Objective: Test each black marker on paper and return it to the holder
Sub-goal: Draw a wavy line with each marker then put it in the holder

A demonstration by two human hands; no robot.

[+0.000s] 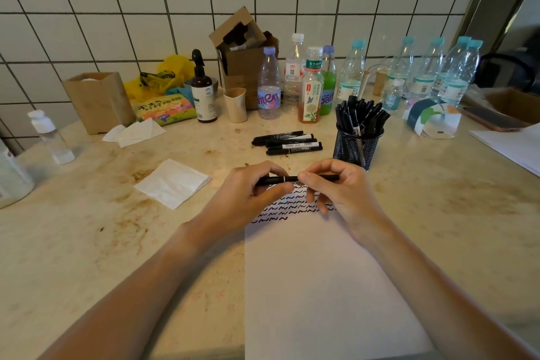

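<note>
Gripping one black marker [287, 178] level: left hand [257, 187] and right hand [336, 187] pinching it | above scribbled paper [321, 286]

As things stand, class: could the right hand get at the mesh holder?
Probably yes: the mesh holder stands just beyond the right hand with nothing between, but that hand is gripping the marker.

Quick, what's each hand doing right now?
Left hand: fingers curled round one end of the black marker, gripping it.
Right hand: pinching the other end of the same marker, held level above the paper.
</note>
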